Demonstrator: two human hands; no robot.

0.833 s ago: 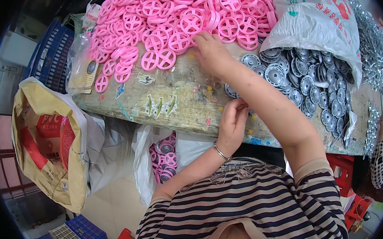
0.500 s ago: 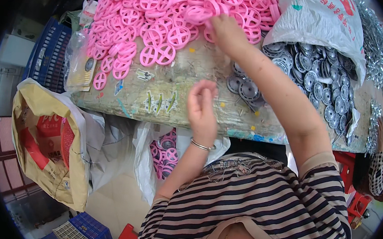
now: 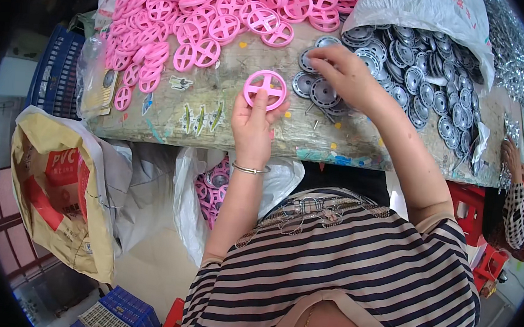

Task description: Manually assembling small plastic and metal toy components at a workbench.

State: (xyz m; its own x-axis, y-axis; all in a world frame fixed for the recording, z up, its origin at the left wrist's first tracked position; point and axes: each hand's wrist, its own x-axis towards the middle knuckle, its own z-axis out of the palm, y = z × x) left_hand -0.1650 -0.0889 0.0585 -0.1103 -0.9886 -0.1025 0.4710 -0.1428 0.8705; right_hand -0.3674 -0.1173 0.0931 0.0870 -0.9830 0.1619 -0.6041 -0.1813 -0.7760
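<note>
My left hand [image 3: 252, 123] holds up a pink plastic wheel [image 3: 247, 90], a ring with cross spokes, its thumb lying over the lower rim. Over at the right, my right hand [image 3: 344, 78] is on the near left side of the grey disc pile [image 3: 415, 80]. Its curled fingertips are at the edge of a grey round disc [image 3: 306, 62], seemingly pinching it. More grey discs [image 3: 324, 94] lie just under the palm. A large heap of pink wheels [image 3: 223, 27] covers the far left of the table.
The worn table [image 3: 215, 137] carries stickers and paint marks. A white sack [image 3: 418, 16] lies behind the discs, silver tinsel [image 3: 515, 60] right of it. A yellow-brown sack [image 3: 26, 147] stands left; a white bag [image 3: 188, 219] hangs below the edge. Another person's sleeve [image 3: 516, 221] shows right.
My right hand has moved from the pink heap toward me to the grey discs. My left hand, previously without a wheel, now holds a pink one. The whole view has shifted slightly.
</note>
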